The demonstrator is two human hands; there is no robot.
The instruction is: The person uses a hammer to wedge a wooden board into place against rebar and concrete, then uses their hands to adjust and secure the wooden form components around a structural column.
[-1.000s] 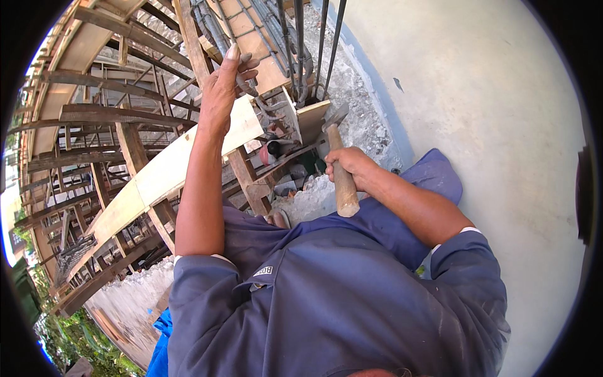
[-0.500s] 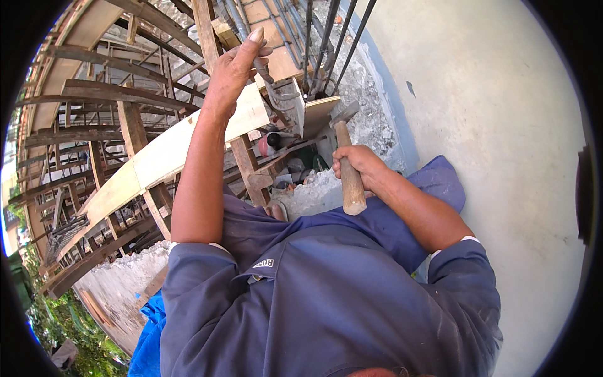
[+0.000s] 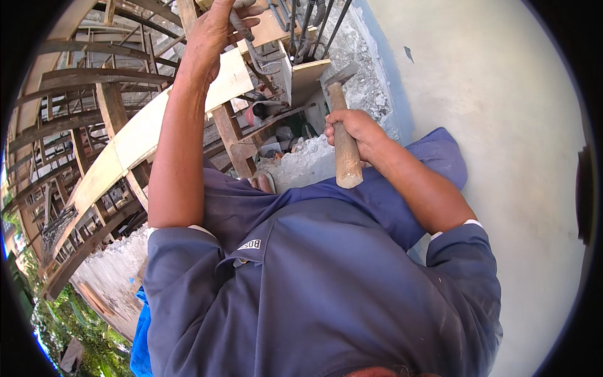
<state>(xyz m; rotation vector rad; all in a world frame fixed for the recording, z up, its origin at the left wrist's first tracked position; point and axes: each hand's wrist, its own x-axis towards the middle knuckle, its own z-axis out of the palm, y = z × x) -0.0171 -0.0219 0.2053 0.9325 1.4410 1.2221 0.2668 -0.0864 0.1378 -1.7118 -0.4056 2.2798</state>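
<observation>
My right hand is wrapped round the wooden handle of a hammer. The handle's butt points toward me and the metal head is at the far end, near the edge of an upright plywood board. At the far left of the plywood, my left hand has its fingers curled round a bent grey steel bar. The top of that hand is cut off by the picture's upper edge. Just below it runs a long pale plywood strip.
Several upright steel bars rise beyond the plywood board. Timber props and beams fill the left side. A smooth pale wall stands at the right, with rough broken concrete along its foot. A sandalled foot shows below.
My left hand has moved up and to the left in the picture. The hammer and my right hand sit slightly higher and further left. The whole view has shifted a little.
</observation>
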